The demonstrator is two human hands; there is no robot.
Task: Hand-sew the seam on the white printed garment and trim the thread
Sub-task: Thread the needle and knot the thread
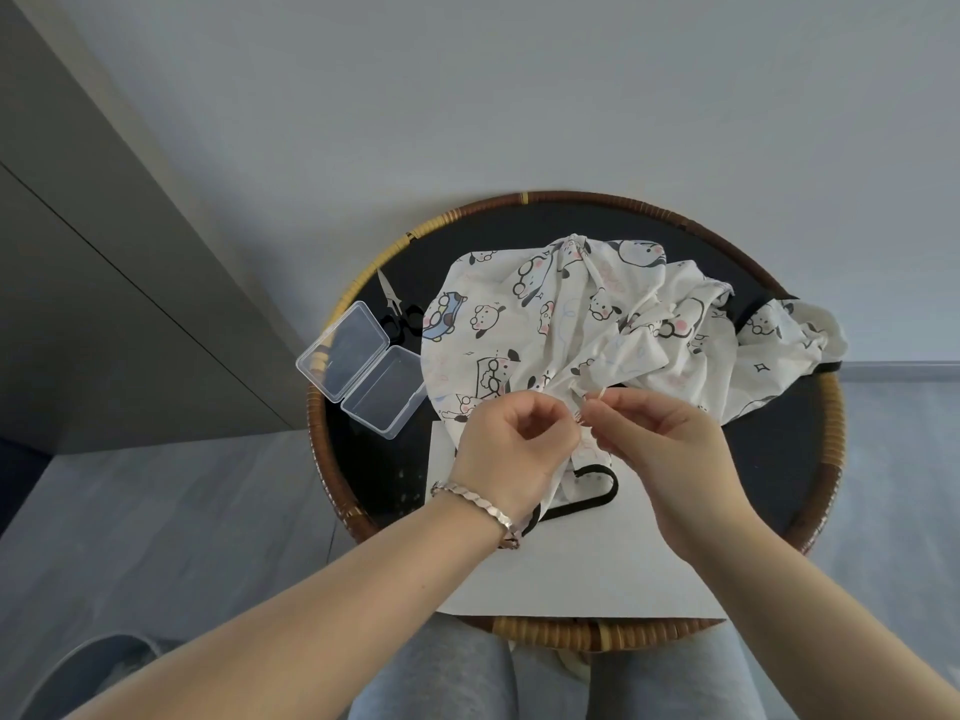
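The white printed garment (571, 324) with cartoon dogs and black trim lies bunched on a round black table (779, 459). My left hand (511, 449) pinches a fold of its near edge. My right hand (665, 444) pinches a thin needle (597, 396) right at that fold, fingertips of both hands almost touching. The thread is too fine to make out. Small scissors (397, 309) with black handles lie at the table's back left, partly behind the garment.
An open clear plastic box (363, 368) sits at the table's left edge. A white sheet (582, 563) lies under my hands at the near edge. The table has a raised woven rim (314, 433). My knees in grey trousers (426, 678) are below.
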